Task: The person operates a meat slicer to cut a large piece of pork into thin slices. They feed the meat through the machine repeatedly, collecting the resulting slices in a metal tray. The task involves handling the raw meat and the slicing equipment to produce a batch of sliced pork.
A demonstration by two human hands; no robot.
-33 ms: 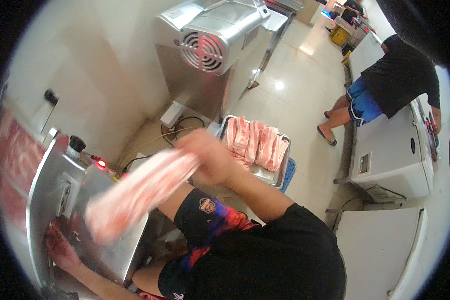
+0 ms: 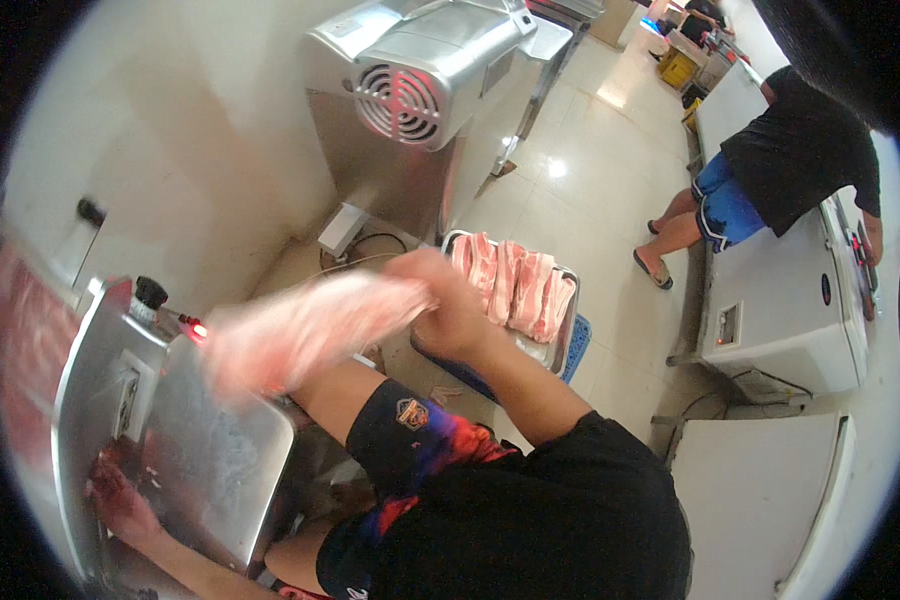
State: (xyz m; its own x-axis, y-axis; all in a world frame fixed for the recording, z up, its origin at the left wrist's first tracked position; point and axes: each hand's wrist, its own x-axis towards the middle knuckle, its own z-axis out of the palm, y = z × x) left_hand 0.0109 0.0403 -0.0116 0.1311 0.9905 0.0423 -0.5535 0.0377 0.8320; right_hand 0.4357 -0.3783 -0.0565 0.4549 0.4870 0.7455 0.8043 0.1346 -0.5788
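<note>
My right hand [image 2: 455, 305] is closed on one end of a strip of sliced pork belly [image 2: 315, 325]. The meat hangs out to the left, blurred by motion, above the steel slicer's table [image 2: 220, 450]. Low at the left, my left hand [image 2: 128, 505] rests by the slicer's upright steel plate [image 2: 75, 410], its reddish fingers stretched along it; nothing clearly shows in them. Past my right hand, a metal tray [image 2: 570, 335] holds several rows of pork belly slices [image 2: 510, 285].
A steel machine with a round vent [image 2: 400, 105] stands ahead by the wall. Under the tray is a blue basket [image 2: 580, 350]. A person in a black shirt [image 2: 805, 150] leans over a white chest freezer [image 2: 780, 310] at the right. Another person is far off beside yellow crates [image 2: 677, 68].
My right hand has swung the pork belly up and slightly to the right, uncovering more of the slicer's table. My left hand stays by the plate.
</note>
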